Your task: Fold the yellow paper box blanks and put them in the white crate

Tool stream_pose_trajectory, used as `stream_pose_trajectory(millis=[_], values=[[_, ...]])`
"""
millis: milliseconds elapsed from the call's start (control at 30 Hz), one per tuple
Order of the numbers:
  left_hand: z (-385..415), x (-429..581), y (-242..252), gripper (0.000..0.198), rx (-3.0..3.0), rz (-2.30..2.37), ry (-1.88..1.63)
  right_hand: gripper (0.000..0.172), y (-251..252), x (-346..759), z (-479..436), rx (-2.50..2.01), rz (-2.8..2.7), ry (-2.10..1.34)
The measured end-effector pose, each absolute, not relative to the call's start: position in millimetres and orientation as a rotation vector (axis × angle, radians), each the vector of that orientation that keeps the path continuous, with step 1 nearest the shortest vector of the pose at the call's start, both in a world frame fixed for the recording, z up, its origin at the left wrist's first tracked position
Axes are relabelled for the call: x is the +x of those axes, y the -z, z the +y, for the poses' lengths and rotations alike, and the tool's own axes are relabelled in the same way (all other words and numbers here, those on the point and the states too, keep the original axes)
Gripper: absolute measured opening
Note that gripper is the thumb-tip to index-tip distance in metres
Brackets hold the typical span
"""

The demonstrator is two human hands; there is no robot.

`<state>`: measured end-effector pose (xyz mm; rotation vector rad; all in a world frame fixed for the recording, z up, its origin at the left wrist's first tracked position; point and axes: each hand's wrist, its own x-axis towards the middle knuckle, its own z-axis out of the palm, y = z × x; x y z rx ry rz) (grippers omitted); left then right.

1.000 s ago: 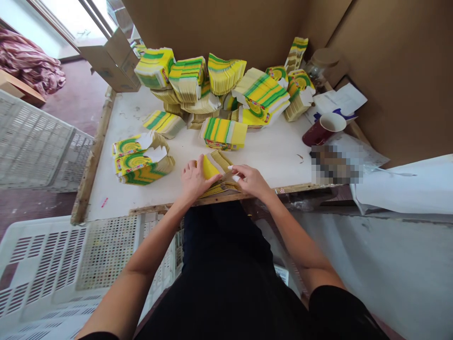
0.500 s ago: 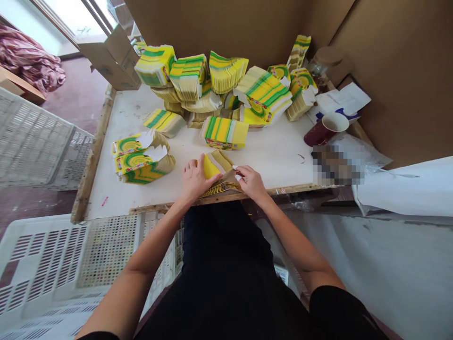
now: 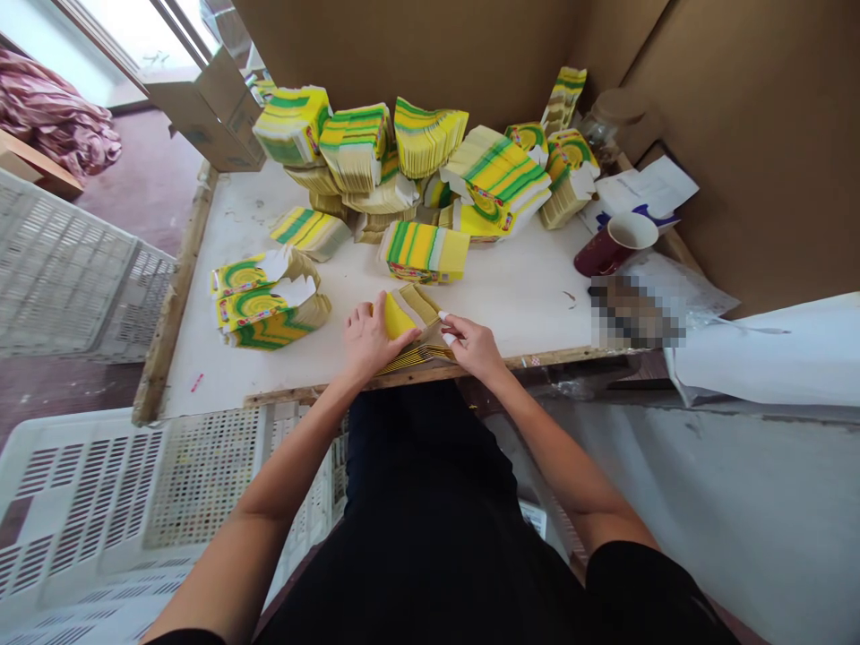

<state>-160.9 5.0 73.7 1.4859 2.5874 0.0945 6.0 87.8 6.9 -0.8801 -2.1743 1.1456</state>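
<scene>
Near the front edge of the table, a small bundle of flattened yellow cardboard cartons [image 3: 413, 307] lies at a slant, its brown inner side showing on the right. My left hand [image 3: 366, 340] holds the bundle from the left, thumb stretched across its near side and fingers over its far left. At the right end, my right hand [image 3: 473, 344] pinches the bundle's edge between thumb and forefinger, both tipped with white covers. The cartons' thin edges fan out below, between my hands. Just beyond sits a yellow and green carton stack [image 3: 425, 253].
More carton stacks [image 3: 269, 300] stand at the left, with others piled along the back. On the right are a maroon mug [image 3: 608, 249], papers [image 3: 649, 190] and a plastic bag [image 3: 699, 291]. White crates [image 3: 87, 484] stand at the left, and a cardboard wall [image 3: 417, 54] rises behind.
Both hands keep nearly the same hold on the carton bundle. The whole view has shifted very slightly.
</scene>
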Motion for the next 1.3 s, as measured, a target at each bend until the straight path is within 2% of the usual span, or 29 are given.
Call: stream_pose_trajectory(millis=[200,400,933,1167,1300], values=[[5.3,-161.1,-72.8,0.086,1.483,2.593,-0.099,0.037,-13.4,6.3,88.7,-0.749,-2.36,-0.749],[5.4,-161.6,-71.9,0.087,1.468,2.59,-0.097,0.027,-13.6,10.9,90.2,-0.676,-2.487,-0.531],[3.2,-162.4,-72.6,0.093,1.527,2.544,-0.086,0.01,-37.7,-15.0,98.3,-0.858,-2.68,-0.498],[2.3,-162.5,-70.0,0.092,1.569,2.536,-0.072,0.017,-50.1,-29.4,99.5,-1.06,-2.759,-0.524],[3.1,-161.0,-68.2,0.087,1.564,2.561,-0.093,0.021,-51.0,-32.7,94.0,-1.247,-2.676,-0.659]])
